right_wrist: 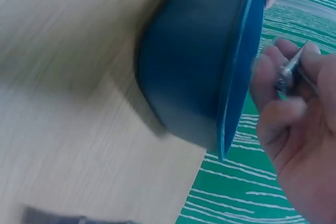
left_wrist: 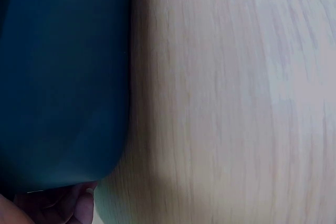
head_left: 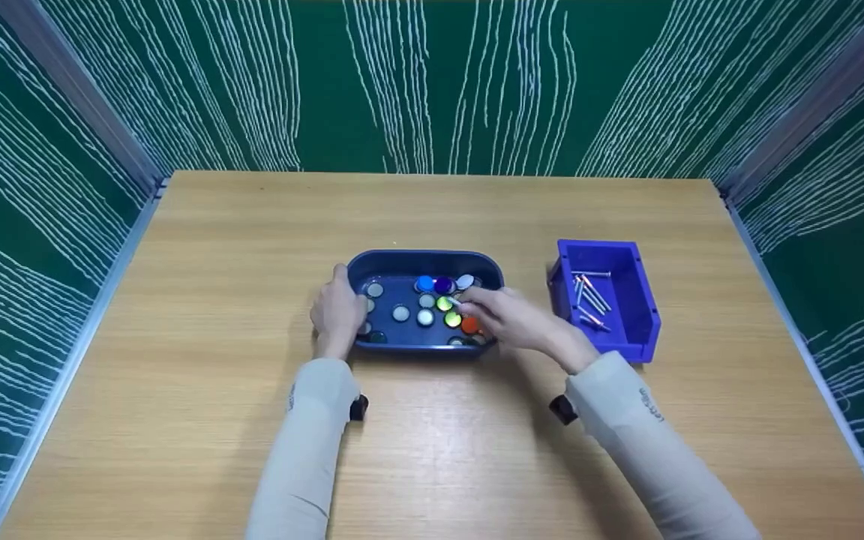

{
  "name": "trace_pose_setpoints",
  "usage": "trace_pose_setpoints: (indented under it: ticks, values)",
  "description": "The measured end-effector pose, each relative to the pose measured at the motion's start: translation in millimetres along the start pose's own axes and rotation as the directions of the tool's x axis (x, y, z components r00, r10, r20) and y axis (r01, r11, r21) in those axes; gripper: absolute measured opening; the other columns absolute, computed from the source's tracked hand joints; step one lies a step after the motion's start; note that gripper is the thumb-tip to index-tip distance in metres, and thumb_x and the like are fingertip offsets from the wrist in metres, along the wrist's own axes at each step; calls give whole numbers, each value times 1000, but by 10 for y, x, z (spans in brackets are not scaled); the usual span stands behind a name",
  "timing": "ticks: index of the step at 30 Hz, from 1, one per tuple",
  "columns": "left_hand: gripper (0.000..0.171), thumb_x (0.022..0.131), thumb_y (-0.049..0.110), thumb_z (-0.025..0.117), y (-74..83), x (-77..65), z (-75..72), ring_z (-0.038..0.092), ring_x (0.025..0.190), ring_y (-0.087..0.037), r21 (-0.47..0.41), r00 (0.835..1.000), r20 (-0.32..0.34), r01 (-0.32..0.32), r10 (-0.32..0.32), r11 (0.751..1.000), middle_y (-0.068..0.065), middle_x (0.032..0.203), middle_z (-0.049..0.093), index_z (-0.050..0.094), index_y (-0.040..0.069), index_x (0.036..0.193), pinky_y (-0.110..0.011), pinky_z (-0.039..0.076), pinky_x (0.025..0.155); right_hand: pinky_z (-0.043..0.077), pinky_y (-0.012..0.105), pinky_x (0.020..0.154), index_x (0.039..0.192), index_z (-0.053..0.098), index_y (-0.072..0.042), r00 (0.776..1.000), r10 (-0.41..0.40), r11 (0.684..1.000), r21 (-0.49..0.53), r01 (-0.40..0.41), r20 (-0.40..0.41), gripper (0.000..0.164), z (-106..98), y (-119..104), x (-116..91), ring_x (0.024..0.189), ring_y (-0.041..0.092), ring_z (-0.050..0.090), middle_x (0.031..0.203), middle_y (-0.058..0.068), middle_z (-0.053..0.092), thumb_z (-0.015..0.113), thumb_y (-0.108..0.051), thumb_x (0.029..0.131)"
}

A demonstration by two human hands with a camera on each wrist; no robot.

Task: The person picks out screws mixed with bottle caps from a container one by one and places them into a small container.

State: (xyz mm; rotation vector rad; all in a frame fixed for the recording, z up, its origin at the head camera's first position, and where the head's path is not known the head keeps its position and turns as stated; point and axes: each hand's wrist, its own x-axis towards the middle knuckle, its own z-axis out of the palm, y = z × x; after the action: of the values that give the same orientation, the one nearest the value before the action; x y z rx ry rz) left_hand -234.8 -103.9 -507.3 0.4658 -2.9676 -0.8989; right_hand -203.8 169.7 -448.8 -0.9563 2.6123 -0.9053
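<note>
A dark blue tub stands on the table, with several round bottle caps in white, blue, purple, yellow-green and orange spread over its floor. My left hand grips the tub's left end; in the left wrist view its curled fingers show at the tub's wall. Over the right part of the tub, my right hand pinches a silver metal screw between thumb and fingers. The right wrist view shows this hand beside the tub's rim, with the screw's head visible.
To the right of the tub is a purple bin with several metal screws lying in it. A wooden table carries both containers. Green panels with white streaks enclose the back and sides.
</note>
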Motion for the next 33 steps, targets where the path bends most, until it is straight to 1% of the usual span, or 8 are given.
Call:
trace_pose_setpoints:
  ticks: [2, 6, 10, 13, 15, 19, 26, 33]
  values:
    - [42, 90, 16, 58, -1, 1, -3, 67, 99, -37, -4, 1000, 6, 3, -3, 1000, -18, 114, 69, 48, 13, 130, -53, 52, 81, 48, 30, 69, 110, 63, -8, 999, 26, 1000, -6, -27, -38, 26, -60, 28, -35, 67, 14, 58, 75, 7, 63, 46, -27, 104]
    - [43, 90, 16, 59, -5, 0, -9, 67, 100, -36, -9, 1000, 14, 11, -11, 1000, -18, 115, 69, 47, 14, 131, -53, 52, 83, 49, 31, 68, 111, 64, -6, 991, 73, 997, 45, -68, -116, 25, -195, 113, -108, 68, 18, 60, 76, 9, 65, 48, -24, 104]
    - [44, 90, 16, 59, -13, 6, -13, 67, 99, -37, -8, 1000, 12, 9, -9, 1000, -19, 115, 69, 47, 14, 132, -52, 52, 82, 44, 27, 61, 110, 63, -5, 973, 135, 987, 112, -115, -188, 21, -330, 225, -194, 66, 17, 54, 78, 9, 63, 48, -19, 103]
    - [44, 89, 16, 59, -13, 6, -12, 67, 98, -37, -10, 1000, 7, 2, -2, 1000, -19, 113, 69, 47, 14, 132, -52, 52, 80, 43, 25, 60, 114, 63, -5, 955, 212, 966, 194, -173, -209, 22, -435, 331, -283, 69, 15, 52, 83, 12, 62, 47, -16, 103]
    - [44, 89, 16, 59, -9, 4, -10, 67, 99, -37, -9, 1000, 6, 2, -2, 1000, -19, 114, 69, 47, 14, 131, -53, 52, 81, 44, 25, 61, 118, 62, -5, 942, 269, 942, 258, -214, -202, 25, -504, 413, -351, 72, 15, 52, 89, 13, 61, 46, -17, 104]
    - [44, 90, 17, 58, 12, -7, -26, 67, 100, -38, 2, 1000, 14, 3, -3, 1000, -19, 116, 68, 47, 14, 132, -54, 52, 82, 45, 26, 67, 123, 59, -2, 915, 354, 893, 361, -268, -196, 29, -608, 569, -475, 79, 16, 54, 95, 8, 60, 44, -18, 105]
    - [46, 91, 18, 57, 24, -3, -35, 67, 94, -38, 20, 1000, 17, 7, -7, 1000, -19, 116, 68, 46, 14, 135, -52, 52, 82, 43, 19, 64, 122, 57, 3, 865, 421, 884, 339, -322, -274, 27, -657, 788, -578, 74, 10, 54, 92, 8, 60, 41, -10, 104]
    - [45, 90, 19, 57, 13, 1, -20, 67, 99, -39, 11, 999, 30, 14, -15, 1000, -20, 118, 68, 46, 15, 134, -53, 52, 84, 39, 17, 56, 123, 55, 10, 840, 474, 854, 368, -367, -265, 30, -624, 1030, -723, 67, 1, 47, 89, 2, 57, 39, -5, 103]
